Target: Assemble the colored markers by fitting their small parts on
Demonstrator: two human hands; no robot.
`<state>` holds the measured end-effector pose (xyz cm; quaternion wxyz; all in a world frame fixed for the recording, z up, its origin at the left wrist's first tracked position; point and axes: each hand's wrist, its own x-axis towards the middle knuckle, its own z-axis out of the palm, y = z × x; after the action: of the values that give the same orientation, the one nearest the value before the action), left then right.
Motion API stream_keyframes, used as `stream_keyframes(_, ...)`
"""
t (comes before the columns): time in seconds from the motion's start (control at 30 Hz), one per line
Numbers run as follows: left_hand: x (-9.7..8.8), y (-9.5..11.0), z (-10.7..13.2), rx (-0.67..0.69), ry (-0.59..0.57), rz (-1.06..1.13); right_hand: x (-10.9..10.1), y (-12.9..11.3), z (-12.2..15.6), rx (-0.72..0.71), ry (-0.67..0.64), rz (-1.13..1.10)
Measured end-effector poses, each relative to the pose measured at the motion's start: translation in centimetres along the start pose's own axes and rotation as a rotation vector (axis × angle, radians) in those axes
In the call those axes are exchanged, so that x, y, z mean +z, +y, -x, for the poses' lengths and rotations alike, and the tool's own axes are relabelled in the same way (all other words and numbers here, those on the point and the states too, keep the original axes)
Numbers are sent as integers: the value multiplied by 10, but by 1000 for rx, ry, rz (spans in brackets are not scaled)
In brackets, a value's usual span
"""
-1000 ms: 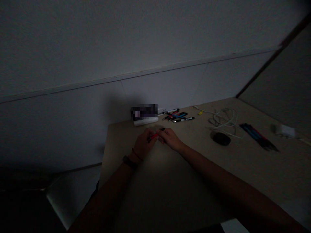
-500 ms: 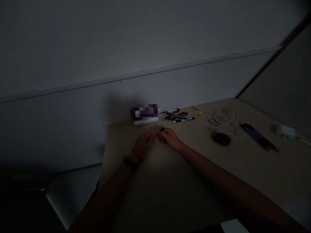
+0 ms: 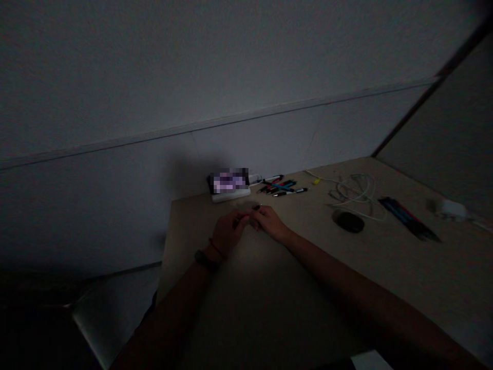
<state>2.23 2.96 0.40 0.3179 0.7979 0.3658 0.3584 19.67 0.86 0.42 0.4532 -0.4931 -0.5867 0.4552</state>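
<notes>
My left hand [image 3: 230, 229], with a dark watch and a thin red band on its wrist, is closed, fingertips and thumb pinched together. My right hand [image 3: 269, 221] is closed too, its fingertips meeting those of the left above the desk. Between them is a small slim thing, mostly hidden by the fingers; its dark end [image 3: 257, 207] sticks out above the right fingers and looks like part of a pen. Just beyond the hands, several pens [image 3: 279, 186] lie in a loose pile. A phone [image 3: 230, 180], its screen blurred out, leans on a white stand [image 3: 231, 196].
On the light desk [image 3: 308, 236] to the right lie a black computer mouse [image 3: 349, 222], a coiled white cable [image 3: 360, 187], a dark pack of pens or pencils [image 3: 408, 218] and a white charger [image 3: 452, 209]. A wall [image 3: 269, 139] stands behind the desk.
My fingertips have closed together, the left thumb moving toward the right hand. The red bit that showed between them is now covered.
</notes>
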Motion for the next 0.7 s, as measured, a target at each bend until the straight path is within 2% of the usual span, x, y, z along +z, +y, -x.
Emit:
stream_keyframes(0.13,-1,2,0,22,-26,-10,-1,2,0,-10,-16,-5)
stream_keyframes(0.37,-1,2,0,-23,-26,29,1,4,0,-39,7,-72)
stream_keyframes(0.57,2,-1,0,-24,42,72,2,7,-1,11,35,-113)
stream_keyframes(0.7,1,-1,-1,3,57,64,1,5,-1,-15,4,-74)
